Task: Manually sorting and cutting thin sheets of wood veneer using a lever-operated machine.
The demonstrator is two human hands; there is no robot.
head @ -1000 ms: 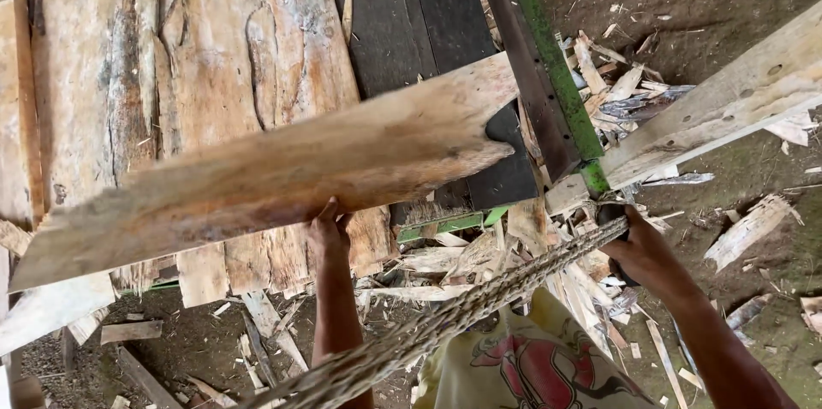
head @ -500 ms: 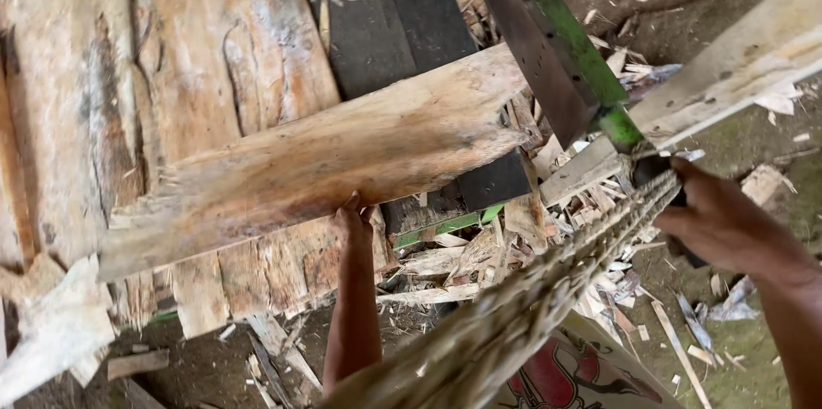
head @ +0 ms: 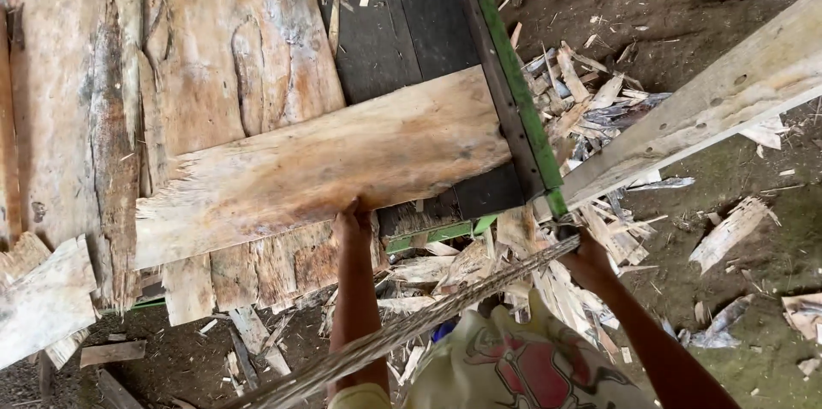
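A wide pale wooden plank (head: 325, 173) lies slanted across a black belt surface (head: 402, 23) with a green metal edge (head: 514, 92). My left hand (head: 349, 222) grips the plank's near edge from below. My right hand (head: 584, 256) is closed on one end of a long, thin, grey saw-like blade (head: 411, 328). The blade runs diagonally down to the left across my body. Part of my right hand is hidden behind the blade's end.
Several rough boards (head: 171, 58) lie side by side on the left. A long pale beam (head: 711, 96) slants up to the right. Wood chips and splinters (head: 591, 109) litter the dirt ground (head: 685, 15). A broken offcut (head: 43, 302) sits at lower left.
The view has shifted, so the plank sits more to the right and higher. My right hand with the blade has moved back left and closer to my body.
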